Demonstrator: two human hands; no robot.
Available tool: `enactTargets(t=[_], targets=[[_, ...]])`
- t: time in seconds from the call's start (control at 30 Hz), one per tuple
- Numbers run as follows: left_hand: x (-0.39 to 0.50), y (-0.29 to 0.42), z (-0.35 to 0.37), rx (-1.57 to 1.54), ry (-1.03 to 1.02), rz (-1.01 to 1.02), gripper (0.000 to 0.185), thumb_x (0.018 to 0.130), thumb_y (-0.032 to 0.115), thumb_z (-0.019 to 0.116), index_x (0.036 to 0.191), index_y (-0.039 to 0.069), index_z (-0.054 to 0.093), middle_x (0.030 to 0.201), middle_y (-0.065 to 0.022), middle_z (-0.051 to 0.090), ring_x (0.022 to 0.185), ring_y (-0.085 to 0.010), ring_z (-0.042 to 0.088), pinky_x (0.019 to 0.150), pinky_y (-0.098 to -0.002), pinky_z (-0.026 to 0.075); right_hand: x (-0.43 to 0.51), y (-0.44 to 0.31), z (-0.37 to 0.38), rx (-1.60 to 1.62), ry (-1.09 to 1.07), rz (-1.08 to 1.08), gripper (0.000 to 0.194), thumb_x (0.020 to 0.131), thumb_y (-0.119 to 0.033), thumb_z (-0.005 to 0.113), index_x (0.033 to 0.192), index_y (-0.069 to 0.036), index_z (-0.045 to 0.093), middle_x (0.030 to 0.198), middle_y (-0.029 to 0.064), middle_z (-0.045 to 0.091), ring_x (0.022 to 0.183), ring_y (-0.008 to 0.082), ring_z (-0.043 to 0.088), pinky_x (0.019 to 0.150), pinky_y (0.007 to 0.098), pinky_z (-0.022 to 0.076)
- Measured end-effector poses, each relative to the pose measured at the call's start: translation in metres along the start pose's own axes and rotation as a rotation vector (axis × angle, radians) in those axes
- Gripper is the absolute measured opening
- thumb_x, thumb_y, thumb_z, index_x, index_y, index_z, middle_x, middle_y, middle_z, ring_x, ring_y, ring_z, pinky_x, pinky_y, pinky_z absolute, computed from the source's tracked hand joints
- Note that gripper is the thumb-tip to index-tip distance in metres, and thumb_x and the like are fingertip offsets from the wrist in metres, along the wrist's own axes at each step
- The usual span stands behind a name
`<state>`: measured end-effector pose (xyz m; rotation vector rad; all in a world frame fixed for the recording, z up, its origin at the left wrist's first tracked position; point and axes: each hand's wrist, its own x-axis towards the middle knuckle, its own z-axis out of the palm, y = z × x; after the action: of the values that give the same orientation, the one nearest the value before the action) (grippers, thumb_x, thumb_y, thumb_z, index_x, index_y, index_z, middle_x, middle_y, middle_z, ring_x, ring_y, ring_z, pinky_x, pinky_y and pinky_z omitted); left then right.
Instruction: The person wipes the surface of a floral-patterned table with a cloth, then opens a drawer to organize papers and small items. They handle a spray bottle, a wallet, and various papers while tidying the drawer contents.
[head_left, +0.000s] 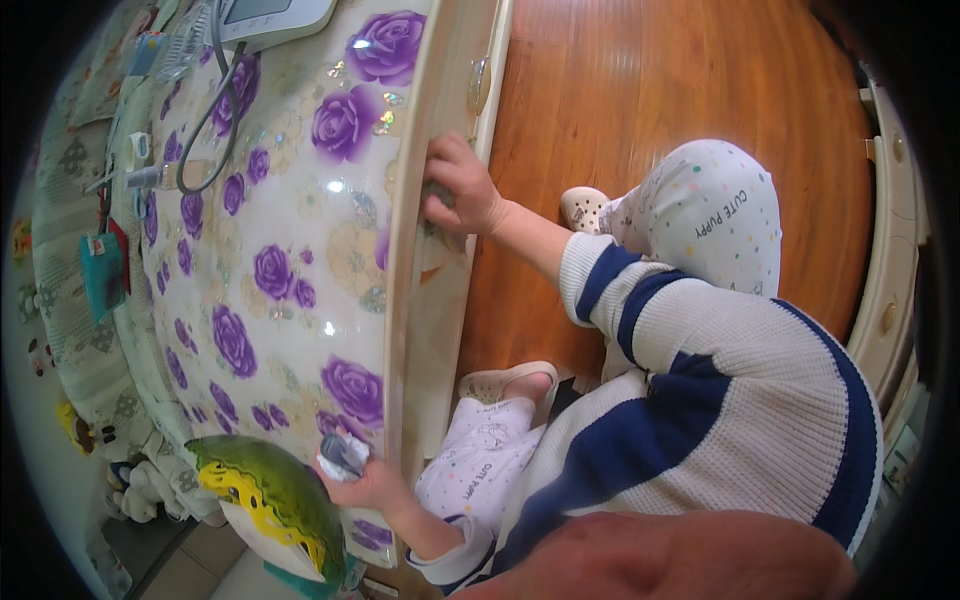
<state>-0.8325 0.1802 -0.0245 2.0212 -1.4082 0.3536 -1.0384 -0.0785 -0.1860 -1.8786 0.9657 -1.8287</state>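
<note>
My right hand (466, 187) is at the upper side of the view, reaching over the front edge of a dresser or low table. Its fingers curl at the gap between the tabletop edge and the furniture front (444, 300). A small dark greyish patch shows between the fingers, but I cannot tell what it is or whether it is held. Low in the view, my left hand (367, 484) grips a small grey-and-white object (345, 454), crumpled-looking around a grey end. Right beside that hand stands a green and yellow packet (281, 495), on the floral tabletop cover (300, 195).
A blood pressure monitor (274, 19) with a grey tube (233, 105) lies at the top. A spray bottle (150, 177) and a teal packet (103, 274) lie along the far side, before a patterned bed (75, 202). A metal handle (478, 86) sits on the furniture front, above wooden flooring (675, 82).
</note>
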Motion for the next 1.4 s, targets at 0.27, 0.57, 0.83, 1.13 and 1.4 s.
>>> enactTargets(t=[0.27,0.57,0.83,1.13,1.4], targets=[[-0.002,0.008,-0.003,-0.045,-0.006,-0.081,0.010,0.086,0.002,0.067,0.086,-0.004,0.060,0.078,-0.0097,0.058,0.066,-0.0204,0.050,0.062,-0.0321,0.045,0.104,0.118,-0.006,-0.291,0.445,0.302,0.022,0.084,-0.022,0.058,0.095,-0.002,0.057,0.090,0.0155,0.055,0.088,0.0354,0.053,0.081,0.0409,0.0433],[0.006,0.017,0.001,0.122,-0.049,0.005,0.011,0.087,0.004,0.068,0.086,-0.003,0.060,0.076,-0.0098,0.060,0.065,-0.0216,0.053,0.061,-0.0330,0.045,0.185,0.182,-0.057,-0.149,0.556,0.445,0.036,0.088,-0.027,0.057,0.114,-0.003,0.055,0.102,0.0199,0.060,0.097,0.0363,0.057,0.086,0.0424,0.0447],[0.011,0.021,0.014,0.060,0.065,0.050,0.020,0.084,0.010,0.074,0.085,-0.005,0.061,0.074,-0.0138,0.063,0.063,-0.0222,0.054,0.062,-0.0344,0.047,0.115,0.182,-0.014,-0.249,0.775,0.447,0.039,0.087,-0.024,0.057,0.121,-0.005,0.057,0.105,0.0208,0.065,0.100,0.0357,0.060,0.090,0.0432,0.0449],[0.015,0.029,0.017,0.089,0.090,0.172,0.022,0.083,0.009,0.073,0.091,-0.008,0.061,0.079,-0.0167,0.065,0.067,-0.0235,0.060,0.066,-0.0349,0.049,-0.055,-0.039,0.053,0.052,0.383,0.791,0.033,0.085,-0.017,0.055,0.114,-0.004,0.045,0.104,0.0198,0.047,0.101,0.0381,0.046,0.090,0.0428,0.0383],[0.013,0.026,0.007,0.105,0.075,0.126,0.023,0.082,0.008,0.073,0.094,-0.008,0.061,0.082,-0.0169,0.067,0.071,-0.0246,0.063,0.067,-0.0351,0.050,-0.144,0.048,0.038,-0.091,0.353,1.215,0.026,0.082,-0.022,0.065,0.097,-0.003,0.057,0.091,0.0169,0.062,0.085,0.0293,0.059,0.078,0.0401,0.0473]])
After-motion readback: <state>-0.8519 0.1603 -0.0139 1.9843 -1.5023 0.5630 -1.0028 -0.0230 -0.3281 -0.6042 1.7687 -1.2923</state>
